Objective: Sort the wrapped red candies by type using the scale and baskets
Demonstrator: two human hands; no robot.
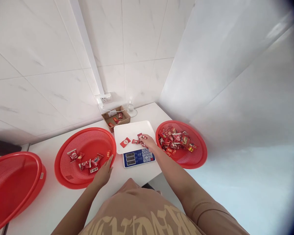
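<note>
My left hand (pixel 104 172) is at the near right rim of a red mesh basket (pixel 63 143), its fingers and thumb closed about the edge. Inside this basket lie several wrapped snacks (pixel 85 165). My right hand (pixel 149 142) reaches over the white pan (pixel 133 128) of a digital scale (pixel 139 158), fingers closed on small red-wrapped snacks (pixel 140 137). Part of what it grips is hidden by the fingers. One flat red packet (pixel 125 142) lies apart on the pan, to the left of the hand.
On the right stands another red basket (pixel 201 153) heaped with wrapped snacks. A third red basket (pixel 36 163) is at far left. Behind the scale are a cardboard box (pixel 125 120) with a few packets, a clear glass (pixel 130 107), and a wall socket (pixel 105 99) with a cable.
</note>
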